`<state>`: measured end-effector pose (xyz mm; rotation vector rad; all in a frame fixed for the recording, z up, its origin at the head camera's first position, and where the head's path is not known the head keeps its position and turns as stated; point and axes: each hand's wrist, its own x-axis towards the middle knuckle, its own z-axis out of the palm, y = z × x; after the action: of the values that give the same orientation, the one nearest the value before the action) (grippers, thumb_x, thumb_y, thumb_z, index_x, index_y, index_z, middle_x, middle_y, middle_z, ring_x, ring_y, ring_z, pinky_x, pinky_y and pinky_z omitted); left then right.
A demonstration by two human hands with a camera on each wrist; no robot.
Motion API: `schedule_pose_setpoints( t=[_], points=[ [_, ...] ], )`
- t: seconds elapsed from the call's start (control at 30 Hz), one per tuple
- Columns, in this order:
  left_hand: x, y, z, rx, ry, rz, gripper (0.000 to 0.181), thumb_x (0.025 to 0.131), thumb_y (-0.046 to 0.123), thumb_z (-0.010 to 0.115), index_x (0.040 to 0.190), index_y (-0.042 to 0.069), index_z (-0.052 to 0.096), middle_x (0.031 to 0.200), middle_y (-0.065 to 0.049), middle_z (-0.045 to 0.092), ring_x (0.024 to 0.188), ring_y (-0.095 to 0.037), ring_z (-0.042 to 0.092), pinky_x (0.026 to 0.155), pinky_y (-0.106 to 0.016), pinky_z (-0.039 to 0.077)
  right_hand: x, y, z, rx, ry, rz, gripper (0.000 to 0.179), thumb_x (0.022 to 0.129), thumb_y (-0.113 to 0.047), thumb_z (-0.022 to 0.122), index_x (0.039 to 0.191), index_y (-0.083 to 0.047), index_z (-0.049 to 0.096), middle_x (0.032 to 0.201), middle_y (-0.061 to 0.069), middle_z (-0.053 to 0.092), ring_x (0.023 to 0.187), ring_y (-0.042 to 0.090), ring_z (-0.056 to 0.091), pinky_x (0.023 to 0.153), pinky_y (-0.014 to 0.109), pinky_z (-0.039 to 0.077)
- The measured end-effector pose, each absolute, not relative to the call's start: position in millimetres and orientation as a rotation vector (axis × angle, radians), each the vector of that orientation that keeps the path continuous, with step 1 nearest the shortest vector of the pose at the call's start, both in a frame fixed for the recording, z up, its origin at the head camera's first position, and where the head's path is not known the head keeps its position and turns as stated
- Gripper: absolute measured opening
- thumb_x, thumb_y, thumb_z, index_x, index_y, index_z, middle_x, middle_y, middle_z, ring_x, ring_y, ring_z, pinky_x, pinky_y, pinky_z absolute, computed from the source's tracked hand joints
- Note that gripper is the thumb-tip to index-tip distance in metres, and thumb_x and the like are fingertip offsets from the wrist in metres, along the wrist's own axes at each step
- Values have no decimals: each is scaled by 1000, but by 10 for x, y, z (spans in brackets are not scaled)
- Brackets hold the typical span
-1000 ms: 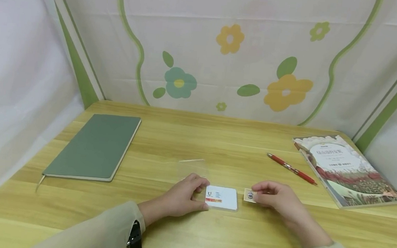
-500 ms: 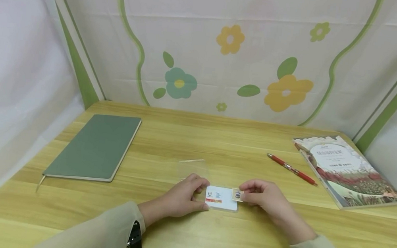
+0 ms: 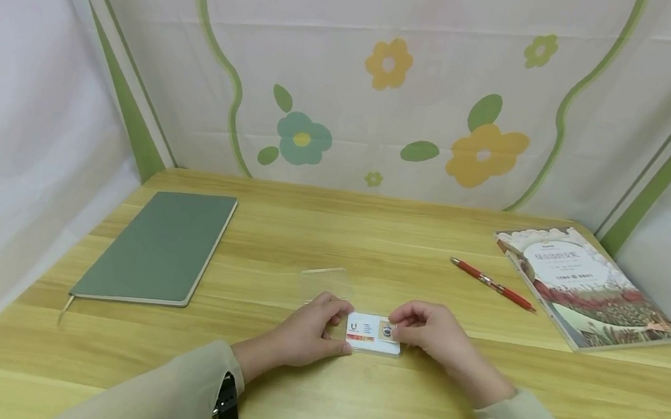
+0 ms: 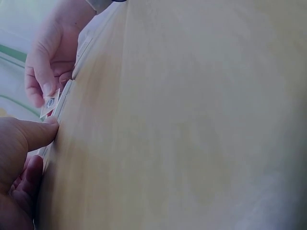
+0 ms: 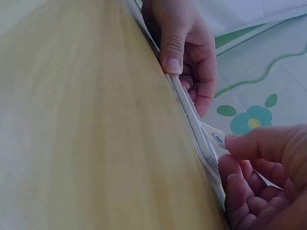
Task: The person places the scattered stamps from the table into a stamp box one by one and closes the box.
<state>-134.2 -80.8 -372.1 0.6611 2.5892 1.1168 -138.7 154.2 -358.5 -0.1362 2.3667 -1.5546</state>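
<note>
A white card case [image 3: 366, 342] with a printed logo and an orange-red strip lies flat on the wooden table. My left hand [image 3: 313, 332] grips its left end, thumb at the near edge and fingers at the far edge. Between thumb and fingers, my right hand [image 3: 430, 330] pinches a small square sticker [image 3: 386, 330] with a dark round print. This sticker overlaps the right half of the case in the head view. In the right wrist view the sticker [image 5: 217, 137] stands tilted at the case's top face, its edge right at the surface.
Behind my left hand lies a clear plastic cover [image 3: 326, 283]. A green notebook [image 3: 159, 246] is at the left. To the right are a red pen [image 3: 493, 285] and a paperback book [image 3: 585, 287]. A flowered curtain [image 3: 346, 102] hangs at the table's far edge.
My right hand has moved left with the sticker, from beside the case to over its right half. My left hand has kept its grip on the case.
</note>
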Motion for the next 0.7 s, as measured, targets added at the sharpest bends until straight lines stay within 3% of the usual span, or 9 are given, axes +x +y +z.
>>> schedule_pose_setpoints(
  t=[0.3, 0.7],
  points=[
    [-1346, -810, -3710, 667, 2596, 1115, 51, 78, 28, 74, 121, 9, 54, 99, 1, 43, 78, -11, 47, 67, -19, 44, -1398, 1508, -3579, -206, 2424, -1484, 16, 78, -4, 70, 93, 1, 65, 80, 6, 58, 72, 16, 50, 58, 23, 43],
    [-1341, -804, -3685, 663, 2580, 1105, 51, 79, 28, 74, 121, 8, 53, 99, 0, 43, 77, -11, 47, 67, -19, 44, -1390, 1490, -3580, -258, 2494, -1379, 11, 78, -3, 69, 88, -3, 65, 77, 4, 54, 71, 16, 47, 55, 21, 39]
  ],
)
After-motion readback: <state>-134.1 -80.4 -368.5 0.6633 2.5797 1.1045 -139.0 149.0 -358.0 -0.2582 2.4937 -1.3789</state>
